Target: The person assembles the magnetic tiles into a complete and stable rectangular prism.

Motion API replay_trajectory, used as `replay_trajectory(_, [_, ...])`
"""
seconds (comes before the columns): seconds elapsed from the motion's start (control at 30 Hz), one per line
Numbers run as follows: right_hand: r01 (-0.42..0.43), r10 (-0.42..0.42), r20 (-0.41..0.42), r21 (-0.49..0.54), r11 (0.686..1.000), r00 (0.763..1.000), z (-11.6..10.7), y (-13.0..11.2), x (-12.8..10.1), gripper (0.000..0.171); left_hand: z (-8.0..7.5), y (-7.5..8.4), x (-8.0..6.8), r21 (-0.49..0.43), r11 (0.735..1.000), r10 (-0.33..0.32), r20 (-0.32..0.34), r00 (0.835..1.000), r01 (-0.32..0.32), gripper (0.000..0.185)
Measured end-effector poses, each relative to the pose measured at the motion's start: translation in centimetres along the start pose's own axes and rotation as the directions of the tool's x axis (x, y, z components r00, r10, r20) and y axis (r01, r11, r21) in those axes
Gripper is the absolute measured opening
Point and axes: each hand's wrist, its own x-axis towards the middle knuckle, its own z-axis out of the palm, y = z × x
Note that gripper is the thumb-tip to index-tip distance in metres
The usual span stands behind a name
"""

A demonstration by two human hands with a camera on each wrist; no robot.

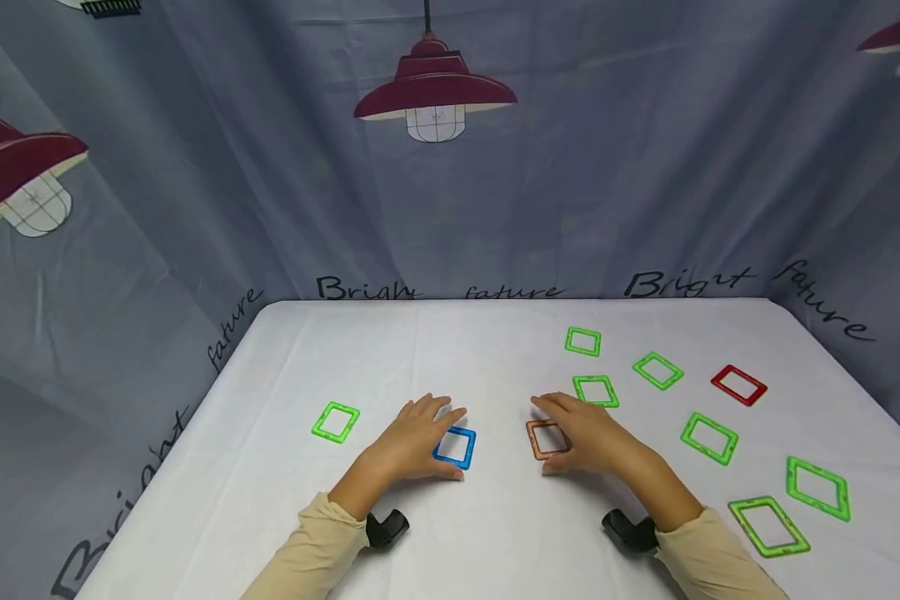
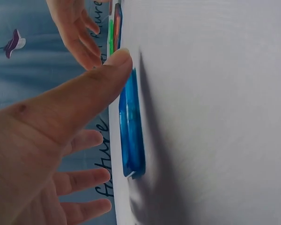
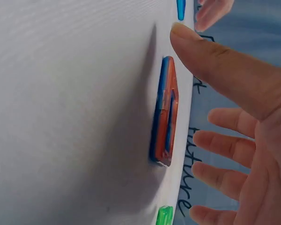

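My left hand (image 1: pixel 412 442) hovers over the left side of a blue square frame (image 1: pixel 470 450), its fingers spread and its thumb apart from them. In the left wrist view, the thumb tip overlaps the upper end of the blue frame; whether they touch I cannot tell. An orange-brown frame (image 1: pixel 532 441) lies to the right, between the spread thumb and fingers of my right hand (image 1: pixel 591 435), which partly covers it. Seen edge-on in the right wrist view, this orange frame (image 3: pixel 166 117) has a blue lower layer, and the thumb is apart from it.
On the white table (image 1: pixel 495 533), one green frame (image 1: pixel 345 407) lies left of my left hand. Several green frames, including a large one (image 1: pixel 787 551), and a red frame (image 1: pixel 731 393) are scattered at the right. Grey printed curtains (image 1: pixel 495 217) stand behind the table.
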Motion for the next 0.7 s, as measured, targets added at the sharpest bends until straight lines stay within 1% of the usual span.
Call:
replay_trajectory(0.23, [-0.006, 0.006, 0.017, -0.017, 1.0, 1.0, 0.49, -0.19, 0.03, 0.083, 0.4, 0.21, 0.08, 0.005, 1.0, 0.007, -0.007, 1.0, -0.007, 0.078])
replay_trajectory(0.4, [-0.001, 0.002, 0.024, -0.028, 1.0, 1.0, 0.56, -0.07, 0.12, 0.078, 0.64, 0.13, 0.12, 0.018, 1.0, 0.001, -0.016, 1.0, -0.001, 0.074])
replay_trajectory(0.7, [-0.028, 0.03, 0.057, -0.045, 0.999, 0.998, 0.54, 0.28, 0.13, 0.07, 0.69, 0.01, 0.28, 0.044, 0.999, 0.008, -0.011, 1.0, -0.007, 0.071])
